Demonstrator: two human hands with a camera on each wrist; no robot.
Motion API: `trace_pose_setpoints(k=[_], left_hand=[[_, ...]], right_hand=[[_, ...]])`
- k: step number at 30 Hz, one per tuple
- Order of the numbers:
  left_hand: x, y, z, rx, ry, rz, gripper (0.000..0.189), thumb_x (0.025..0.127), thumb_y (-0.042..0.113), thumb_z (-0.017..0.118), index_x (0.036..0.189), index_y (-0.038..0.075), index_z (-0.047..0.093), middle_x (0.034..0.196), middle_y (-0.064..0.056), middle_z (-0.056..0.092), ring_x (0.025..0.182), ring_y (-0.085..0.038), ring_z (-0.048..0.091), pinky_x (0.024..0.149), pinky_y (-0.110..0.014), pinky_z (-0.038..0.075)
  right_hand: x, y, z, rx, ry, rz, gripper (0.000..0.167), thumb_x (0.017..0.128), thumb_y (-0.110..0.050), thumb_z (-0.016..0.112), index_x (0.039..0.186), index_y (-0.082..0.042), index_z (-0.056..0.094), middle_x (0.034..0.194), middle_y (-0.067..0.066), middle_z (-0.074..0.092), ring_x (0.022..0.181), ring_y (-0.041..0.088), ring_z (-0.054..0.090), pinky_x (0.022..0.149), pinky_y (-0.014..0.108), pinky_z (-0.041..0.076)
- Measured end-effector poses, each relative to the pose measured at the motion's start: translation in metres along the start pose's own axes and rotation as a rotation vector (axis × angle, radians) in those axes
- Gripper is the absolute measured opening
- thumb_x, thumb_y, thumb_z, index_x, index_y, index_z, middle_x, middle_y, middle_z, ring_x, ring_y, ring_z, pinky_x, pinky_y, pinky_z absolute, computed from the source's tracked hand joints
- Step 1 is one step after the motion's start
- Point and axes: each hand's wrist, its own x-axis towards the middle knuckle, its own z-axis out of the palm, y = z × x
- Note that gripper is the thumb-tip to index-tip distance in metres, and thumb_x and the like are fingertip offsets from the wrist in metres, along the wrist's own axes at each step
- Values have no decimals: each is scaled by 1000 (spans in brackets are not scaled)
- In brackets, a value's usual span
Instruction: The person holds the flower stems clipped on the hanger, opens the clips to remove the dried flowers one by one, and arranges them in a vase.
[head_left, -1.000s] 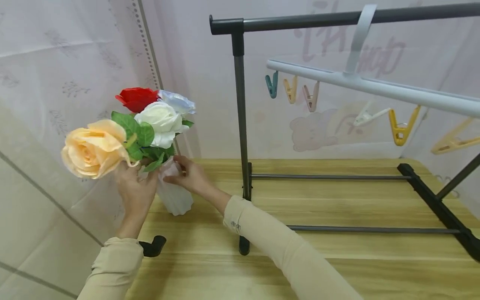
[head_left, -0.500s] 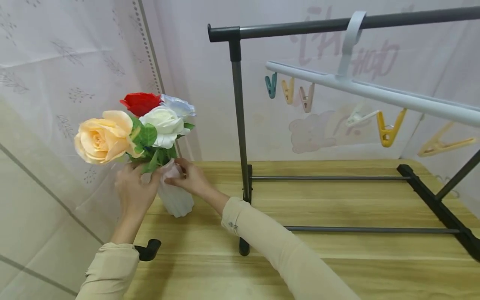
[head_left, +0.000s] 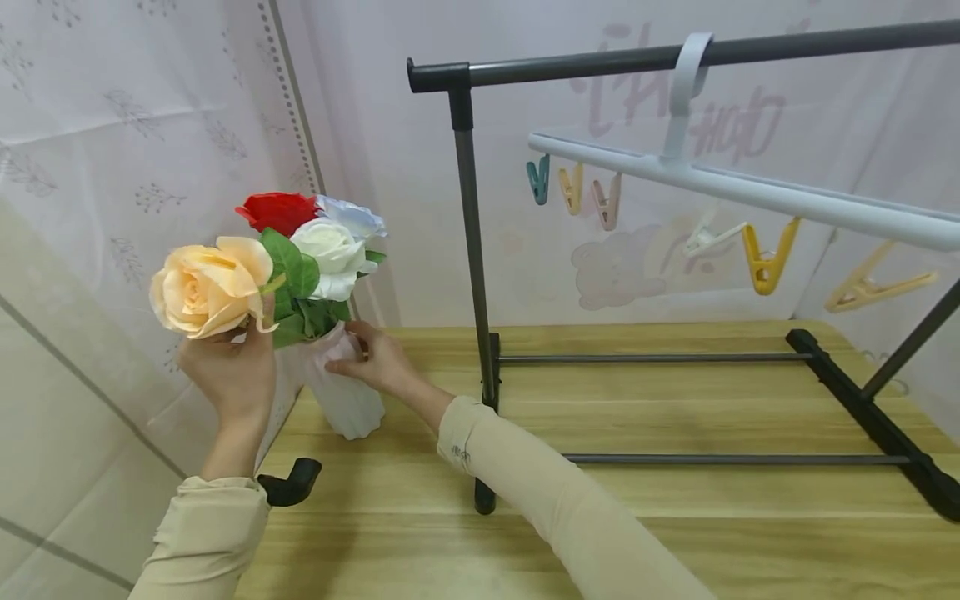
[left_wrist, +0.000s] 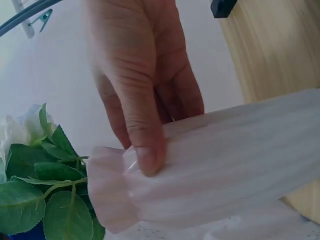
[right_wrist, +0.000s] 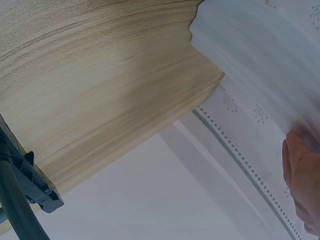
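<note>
A white ribbed vase (head_left: 335, 387) stands tilted on the wooden table, with artificial roses in its mouth. My right hand (head_left: 378, 358) grips its neck. In the left wrist view, the thumb of that right hand (left_wrist: 142, 85) presses the pale vase (left_wrist: 220, 160); in the right wrist view part of the hand (right_wrist: 305, 180) is at the vase (right_wrist: 260, 55). My left hand (head_left: 232, 375) pinches the peach rose (head_left: 202, 287) just under its bloom, fingertips partly hidden. A red rose (head_left: 276, 213), a white rose (head_left: 330, 254) and a pale blue rose (head_left: 352, 218) cluster behind green leaves (head_left: 292, 267).
A dark metal rack (head_left: 470, 250) stands on the table (head_left: 600, 533) at the right. From its top bar hangs a white hanger (head_left: 720, 183) with several coloured clips. A black rack foot end (head_left: 292, 482) lies near my left sleeve. Patterned curtains line the left and back.
My left hand has shifted left from the vase mouth to beneath the peach rose. The rose sits slightly lower than half a second ago. My right hand keeps its hold on the vase.
</note>
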Motion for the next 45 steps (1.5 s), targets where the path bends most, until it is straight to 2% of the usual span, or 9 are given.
trace_pose_setpoints(k=[3,8,10,19,21,30,36,42,45], left_hand=[[-1,-4,-1,-17,-8,-26,24,78,7,72,102,4,70,71,27,61,64,9,56,64,-10,43],[-3,-7,-1,-112,-49,-160,32,80,2,70,111,4,67,92,11,71,94,-2,65,84,-18,49],[-5,-9,1,-162,-65,-183,34,80,-1,69,114,3,66,99,5,71,101,-8,65,88,-21,50],[-28,-27,1,-91,-104,-196,50,76,-2,69,124,4,55,109,6,63,107,-8,59,90,-21,48],[-30,-32,1,-121,-111,-214,53,76,-4,68,126,3,52,111,8,60,111,-10,56,93,-23,47],[-36,-53,2,-154,-138,-196,60,76,-5,68,131,0,43,118,13,54,116,-9,51,98,-23,42],[-36,-55,2,-109,-159,-198,55,79,-1,68,129,0,47,114,14,54,112,-6,53,94,-19,44],[-38,-52,2,-122,-170,-225,54,79,0,68,130,1,47,114,14,55,109,-4,54,89,-16,45],[-41,-48,1,-75,-168,-247,47,81,3,67,125,1,51,104,17,56,95,-1,56,79,-14,46]], right_hand=[[0,-1,1,-3,7,-4,69,80,-25,76,140,-12,42,134,12,53,118,22,55,82,19,51],[1,-2,0,-24,11,-18,69,81,-25,75,140,-14,42,137,11,52,120,22,55,83,19,49],[1,-1,1,-25,12,-18,69,81,-25,75,140,-14,42,137,9,51,119,22,55,82,18,49],[0,-1,2,-56,12,-35,67,82,-24,73,140,-12,42,135,9,53,115,19,57,77,15,49],[0,-1,2,-57,11,-35,67,83,-25,73,141,-12,42,135,9,53,115,19,57,77,15,49],[1,0,1,-79,9,-55,67,83,-26,73,141,-13,42,136,8,52,115,18,57,78,14,48],[-3,-2,-1,-82,6,-60,67,83,-26,73,141,-11,42,136,9,52,114,18,57,78,15,49],[-6,-3,-2,-111,-1,-53,67,85,-27,71,142,-9,41,136,10,52,115,19,58,79,16,49],[-8,-4,-1,-168,-9,-70,67,86,-28,69,143,-8,39,137,11,52,116,18,56,83,16,48]])
